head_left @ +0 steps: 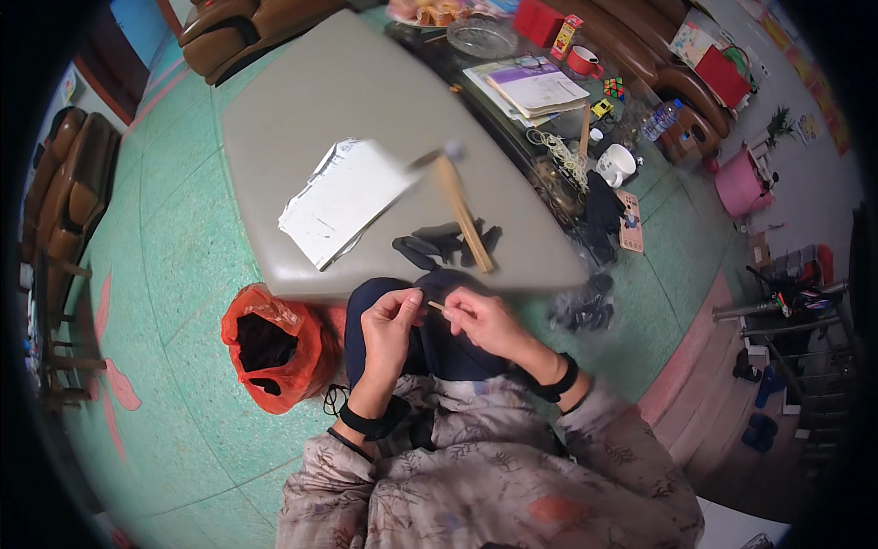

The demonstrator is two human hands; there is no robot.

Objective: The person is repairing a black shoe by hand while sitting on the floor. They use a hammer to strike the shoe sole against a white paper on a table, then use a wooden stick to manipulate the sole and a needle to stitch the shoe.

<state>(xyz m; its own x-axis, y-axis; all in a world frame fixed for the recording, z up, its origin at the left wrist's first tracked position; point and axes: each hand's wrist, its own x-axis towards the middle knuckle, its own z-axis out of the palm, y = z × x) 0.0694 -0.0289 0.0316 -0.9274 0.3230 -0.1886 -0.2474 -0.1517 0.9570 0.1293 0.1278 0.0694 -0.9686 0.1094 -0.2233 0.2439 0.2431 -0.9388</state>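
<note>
My left hand (389, 329) is pinched over my lap; what sits between its fingertips is too small to make out. Just right of it, my right hand (480, 320) grips a short, thin pale stick (438, 306) pointing toward the left fingertips. Beyond both hands, the grey padded surface (329, 91) holds a sheet of white card or paper (334, 201) with ragged edges, a long wooden strip (466, 220), and several black pieces (416, 252), partly under the strip.
An orange plastic bag (274, 348) with dark contents stands at my left. A dark table along the right carries papers (530, 87), a white mug (617, 165), a bottle (660, 119) and cord (562, 156). Brown sofas (82, 183) and a metal rack (777, 366) flank the area.
</note>
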